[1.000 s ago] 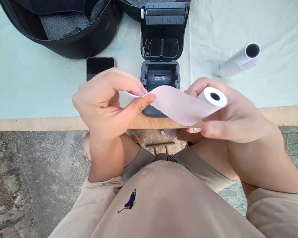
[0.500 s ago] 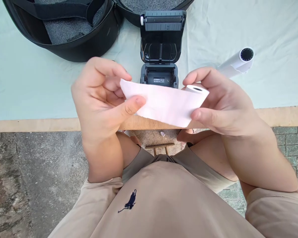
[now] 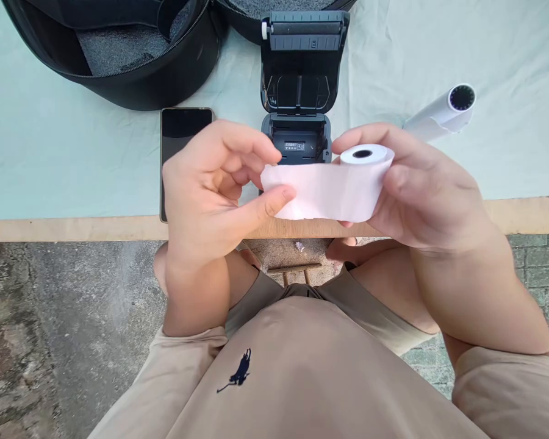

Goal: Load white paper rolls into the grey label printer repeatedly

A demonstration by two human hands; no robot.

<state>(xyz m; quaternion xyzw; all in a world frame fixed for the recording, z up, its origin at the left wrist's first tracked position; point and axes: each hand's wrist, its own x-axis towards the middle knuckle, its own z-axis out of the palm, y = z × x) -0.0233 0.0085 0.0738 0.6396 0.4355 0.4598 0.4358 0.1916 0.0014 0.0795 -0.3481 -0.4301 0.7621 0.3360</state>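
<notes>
White paper roll (image 3: 363,155) gripped in both hands (image 3: 432,189), ragged edge (image 3: 268,177) leftward, open cloth (image 3: 377,79) between printer (image 3: 298,76) and second roll (image 3: 432,119).

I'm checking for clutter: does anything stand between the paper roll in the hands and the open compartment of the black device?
No other object shows between the paper roll, in the right hand, and the open compartment. In this view, the left hand and the roll's loose strip overlap part of the black device.
</notes>
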